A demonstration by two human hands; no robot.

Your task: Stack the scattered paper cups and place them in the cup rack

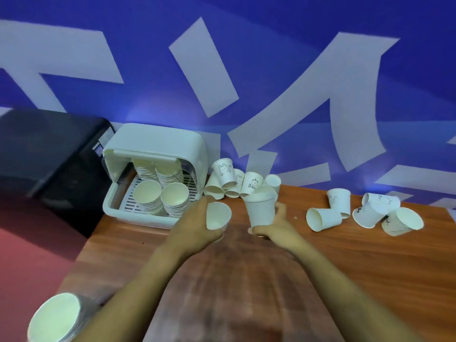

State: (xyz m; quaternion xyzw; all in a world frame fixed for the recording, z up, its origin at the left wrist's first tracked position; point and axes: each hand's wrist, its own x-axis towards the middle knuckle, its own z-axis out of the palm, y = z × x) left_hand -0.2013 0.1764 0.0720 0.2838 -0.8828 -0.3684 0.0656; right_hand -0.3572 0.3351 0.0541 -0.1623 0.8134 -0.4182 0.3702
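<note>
White paper cups are only partly tidied, I think. The rack, at ten o'clock on the brown surface, has its lid up. Two long stacks lie in it, side by side, open ends facing us.

The left hand has its fingers curled round one cup. The right hand grips a short stack, mouth up. The two are near but not touching, so that cup likely goes onto the stack next.

Lots is left. A heap of loose cups sits at twelve o'clock, just beside the rack. More tipped cups lie at two o'clock. Another stack shows at seven o'clock, at the near edge.
</note>
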